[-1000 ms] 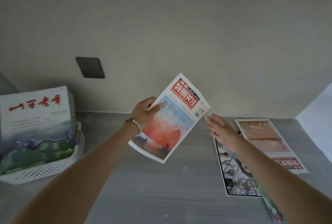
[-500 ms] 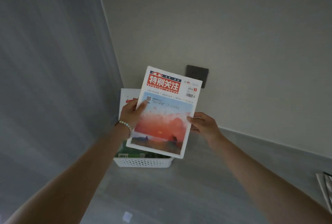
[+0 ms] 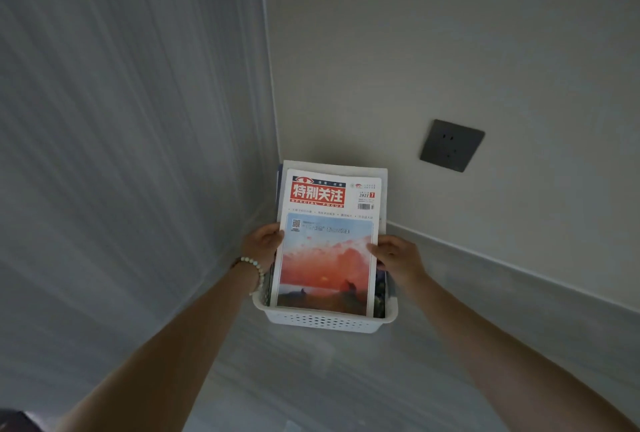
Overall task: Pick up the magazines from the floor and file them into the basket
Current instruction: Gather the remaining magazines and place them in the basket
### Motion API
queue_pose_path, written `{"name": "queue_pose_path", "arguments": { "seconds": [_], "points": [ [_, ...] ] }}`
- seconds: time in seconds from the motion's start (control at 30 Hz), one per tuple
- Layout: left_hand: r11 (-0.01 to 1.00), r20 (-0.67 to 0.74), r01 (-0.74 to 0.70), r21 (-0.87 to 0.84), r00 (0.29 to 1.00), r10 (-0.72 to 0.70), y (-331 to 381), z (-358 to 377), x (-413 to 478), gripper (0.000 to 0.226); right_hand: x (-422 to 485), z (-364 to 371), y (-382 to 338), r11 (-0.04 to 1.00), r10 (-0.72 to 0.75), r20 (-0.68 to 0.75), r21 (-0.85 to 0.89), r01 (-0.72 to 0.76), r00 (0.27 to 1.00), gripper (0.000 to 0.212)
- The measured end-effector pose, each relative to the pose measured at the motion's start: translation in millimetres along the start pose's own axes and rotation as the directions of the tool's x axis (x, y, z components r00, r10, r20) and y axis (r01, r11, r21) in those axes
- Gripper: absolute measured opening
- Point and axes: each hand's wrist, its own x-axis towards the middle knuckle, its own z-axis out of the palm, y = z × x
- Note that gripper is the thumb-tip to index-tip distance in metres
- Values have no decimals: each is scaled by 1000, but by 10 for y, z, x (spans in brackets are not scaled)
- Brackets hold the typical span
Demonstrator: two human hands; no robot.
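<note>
A magazine (image 3: 327, 251) with a red title block and a sunset cover stands upright in the white perforated basket (image 3: 322, 322), in front of other magazines (image 3: 346, 168) filed there. My left hand (image 3: 263, 244), with a bead bracelet on the wrist, grips the magazine's left edge. My right hand (image 3: 394, 255) grips its right edge. The magazine's lower end is down inside the basket, behind the front wall.
The basket sits on the grey floor in a room corner, with a grey panelled wall (image 3: 138, 154) on the left and a beige wall behind. A dark wall socket (image 3: 452, 145) is up on the right. A pale skirting (image 3: 502, 269) runs along the floor.
The view swung left to the corner. Both hands brought the sunset magazine from mid-air down into the basket, with the right hand joining on its right edge.
</note>
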Motion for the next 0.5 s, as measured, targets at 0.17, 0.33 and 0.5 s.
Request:
{"name": "queue_pose_path", "arguments": {
  "seconds": [0.17,0.33,0.5],
  "points": [
    [997,25,47,-53,999,-46,-59,-27,60,20,13,2,-14,997,44,-35,60,-41,998,22],
    [995,-94,-99,23,990,100,114,76,-87,41,9,-100,-159,989,49,-63,146,-39,997,18],
    [979,-33,-193,68,980,196,236,390,-351,42,-111,-435,-102,991,42,-58,131,-34,997,32]
  ]
}}
